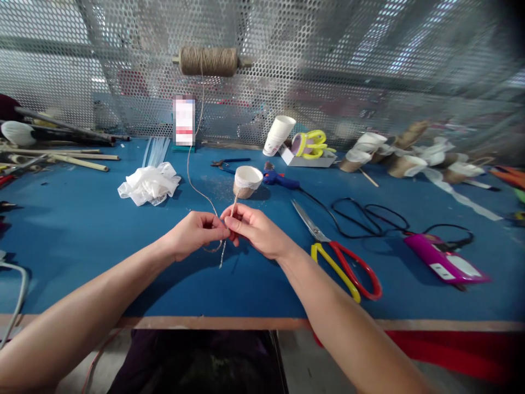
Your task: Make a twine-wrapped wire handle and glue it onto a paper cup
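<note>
In the head view, the left hand (197,232) pinches the twine (188,164) between thumb and fingers; the right hand (254,227) also pinches it, the fingertips of both hands meeting above the blue table (102,219); the twine runs down from the spool (208,61) mounted in front of the mesh panel (262,33) to the hands, and a short end hangs below the fingers; another strand rises from the right hand toward the small cup (246,186), whether joined to it I cannot tell; the cup stands upright just beyond the hands, brown below and white at the rim; the blue glue gun (283,179) lies just beside it on the right; the scissors (324,235), with one red and one yellow handle, lie open near the right forearm; a crumpled white bag (150,184) lies beyond the left hand.
</note>
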`<state>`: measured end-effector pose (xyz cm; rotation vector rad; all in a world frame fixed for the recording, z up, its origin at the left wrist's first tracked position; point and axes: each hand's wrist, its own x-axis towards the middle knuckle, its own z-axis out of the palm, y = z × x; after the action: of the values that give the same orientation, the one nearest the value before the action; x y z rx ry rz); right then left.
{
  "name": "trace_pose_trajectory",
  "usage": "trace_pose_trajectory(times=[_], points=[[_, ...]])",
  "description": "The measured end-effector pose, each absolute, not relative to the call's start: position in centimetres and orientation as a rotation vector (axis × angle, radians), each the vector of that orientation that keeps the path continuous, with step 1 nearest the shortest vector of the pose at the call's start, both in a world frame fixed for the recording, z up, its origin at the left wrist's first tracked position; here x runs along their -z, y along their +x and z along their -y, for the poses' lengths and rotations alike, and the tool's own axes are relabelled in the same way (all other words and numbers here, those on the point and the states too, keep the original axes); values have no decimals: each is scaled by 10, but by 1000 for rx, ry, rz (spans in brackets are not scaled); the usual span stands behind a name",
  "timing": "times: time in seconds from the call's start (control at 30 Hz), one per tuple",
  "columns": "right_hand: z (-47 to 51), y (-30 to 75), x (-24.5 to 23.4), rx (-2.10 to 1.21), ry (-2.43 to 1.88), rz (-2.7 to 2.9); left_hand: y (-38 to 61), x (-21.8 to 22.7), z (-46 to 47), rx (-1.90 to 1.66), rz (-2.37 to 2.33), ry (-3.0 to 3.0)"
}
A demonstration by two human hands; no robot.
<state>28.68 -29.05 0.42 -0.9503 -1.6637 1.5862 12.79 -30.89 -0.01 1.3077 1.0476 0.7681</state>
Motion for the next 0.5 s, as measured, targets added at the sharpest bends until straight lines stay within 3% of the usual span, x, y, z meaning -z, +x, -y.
trace_pose_trajectory(times=[0.5], points=[[289,290,-4,-1475,-1094,1699,123,-2,307,-724,-1079,1453]])
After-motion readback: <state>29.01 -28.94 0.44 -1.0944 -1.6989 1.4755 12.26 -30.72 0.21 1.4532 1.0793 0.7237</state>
